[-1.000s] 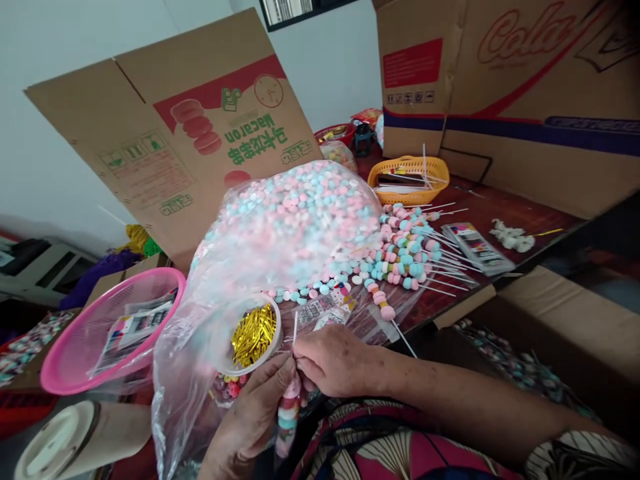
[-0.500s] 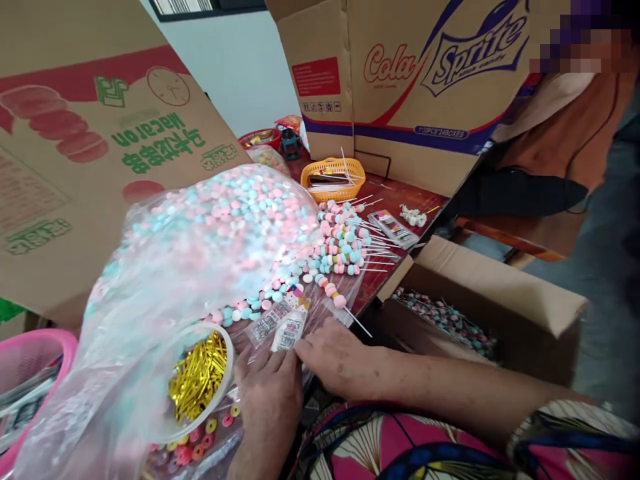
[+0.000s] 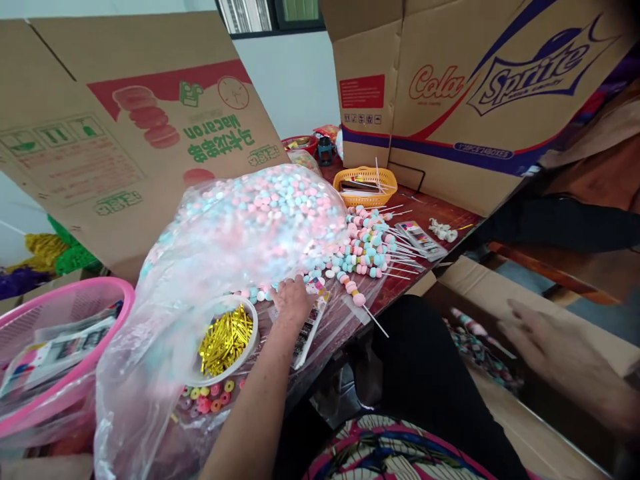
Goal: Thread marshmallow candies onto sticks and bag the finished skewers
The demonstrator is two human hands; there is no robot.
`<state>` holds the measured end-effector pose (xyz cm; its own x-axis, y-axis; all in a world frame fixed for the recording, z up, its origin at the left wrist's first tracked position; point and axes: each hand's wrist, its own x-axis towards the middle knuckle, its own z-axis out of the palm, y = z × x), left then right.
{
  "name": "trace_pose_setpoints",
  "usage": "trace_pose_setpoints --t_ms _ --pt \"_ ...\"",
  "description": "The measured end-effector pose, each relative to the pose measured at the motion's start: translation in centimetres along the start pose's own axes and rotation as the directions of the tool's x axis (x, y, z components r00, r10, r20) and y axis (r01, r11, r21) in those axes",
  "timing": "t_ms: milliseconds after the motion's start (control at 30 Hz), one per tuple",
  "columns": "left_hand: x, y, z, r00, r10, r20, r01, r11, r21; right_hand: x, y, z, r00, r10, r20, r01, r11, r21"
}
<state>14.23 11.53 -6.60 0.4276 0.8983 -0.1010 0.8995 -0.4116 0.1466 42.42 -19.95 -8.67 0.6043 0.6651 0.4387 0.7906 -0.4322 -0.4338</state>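
Note:
My left hand point(image 3: 293, 303) reaches to the edge of a heap of pink, blue and white candies point(image 3: 257, 293), its fingers curled down and the tips hidden. Beside it lie printed clear wrappers point(image 3: 313, 327). My right hand point(image 3: 543, 343), blurred, is over an open cardboard box point(image 3: 500, 287) with its fingers stretched out and nothing in them. Just off its fingertips is a wrapped candy skewer point(image 3: 475, 325), above a pile of similar skewers point(image 3: 493, 367). One unwrapped candy skewer point(image 3: 353, 290) lies on the table near a bundle of skewers point(image 3: 373, 243).
A big clear bag of candies point(image 3: 240, 220) covers the table's left. Around it stand a tub of gold twist ties point(image 3: 256, 333), ring candies point(image 3: 210, 400), a pink basket point(image 3: 117, 293) and a yellow basket point(image 3: 367, 200). Large cartons point(image 3: 165, 153) rise behind. A person sits at right.
My hands have parted from the wrappers at the table edge. The right has swung right over the box and let go of a wrapped skewer; the left has moved forward to the candies.

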Motion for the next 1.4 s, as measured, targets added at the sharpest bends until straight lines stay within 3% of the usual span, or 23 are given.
trace_pose_setpoints --t_ms 67,100,200,333,433,533,633,733,833,900,1033,1167,1267,1400 --pt "0.1 0.0 0.3 1.000 -0.014 0.000 0.014 1.000 -0.026 0.4 -1.9 1.2 0.977 -0.169 0.129 0.165 0.985 0.040" --pt "-0.1 -0.1 0.3 1.000 -0.016 -0.003 0.016 0.999 -0.038 0.8 -3.3 1.8 0.962 -0.233 0.140 0.228 0.972 0.051" --pt "-1.4 -0.5 0.0 1.000 0.011 -0.025 -0.013 0.998 -0.059 2.5 -8.7 3.6 0.933 -0.358 0.032 0.346 0.919 0.188" --pt "-2.9 -1.1 -1.2 0.998 0.063 -0.014 -0.063 0.997 -0.050 5.7 -16.1 6.5 0.841 -0.540 -0.038 0.496 0.741 0.452" --pt "-3.0 -1.4 -2.1 0.995 0.095 0.017 -0.095 0.995 -0.025 7.9 -20.3 10.0 0.796 -0.605 0.000 0.522 0.687 0.505" --pt "-2.7 -1.6 -2.3 0.989 0.136 0.064 -0.136 0.991 -0.008 9.2 -22.7 14.1 0.720 -0.681 0.132 0.528 0.662 0.532" --pt "-2.7 -1.4 -1.6 0.986 0.142 0.084 -0.142 0.990 -0.009 9.3 -23.5 17.4 0.630 -0.739 0.240 0.527 0.633 0.567" --pt "-2.8 -1.0 -0.7 0.997 0.074 -0.021 -0.074 0.997 -0.032 9.2 -23.2 19.2 0.637 -0.729 0.251 0.491 0.634 0.597" --pt "-2.8 -0.6 -0.5 0.988 -0.001 -0.156 -0.013 0.996 -0.090 9.6 -22.5 19.1 0.640 -0.729 0.243 0.455 0.615 0.644" --pt "-2.9 -0.4 -1.0 0.984 0.010 -0.180 -0.034 0.991 -0.133 10.0 -22.3 18.2 0.639 -0.734 0.230 0.437 0.592 0.677" --pt "-4.7 -0.4 -2.8 0.973 0.185 -0.141 -0.215 0.946 -0.242 9.5 -22.0 15.3 0.642 -0.741 0.196 0.404 0.544 0.735" --pt "-8.1 -1.0 -3.5 0.931 0.354 -0.086 -0.364 0.885 -0.292 6.5 -22.1 13.1 0.630 -0.723 0.285 0.235 0.527 0.817" --pt "-10.1 -1.0 -2.2 0.955 0.247 -0.162 -0.286 0.912 -0.295 4.2 -22.0 12.5 0.692 -0.637 0.339 0.155 0.591 0.792" --pt "-11.5 -0.2 0.4 0.988 0.048 -0.148 -0.110 0.889 -0.445 2.7 -21.6 12.3 0.717 -0.576 0.393 0.078 0.626 0.776"
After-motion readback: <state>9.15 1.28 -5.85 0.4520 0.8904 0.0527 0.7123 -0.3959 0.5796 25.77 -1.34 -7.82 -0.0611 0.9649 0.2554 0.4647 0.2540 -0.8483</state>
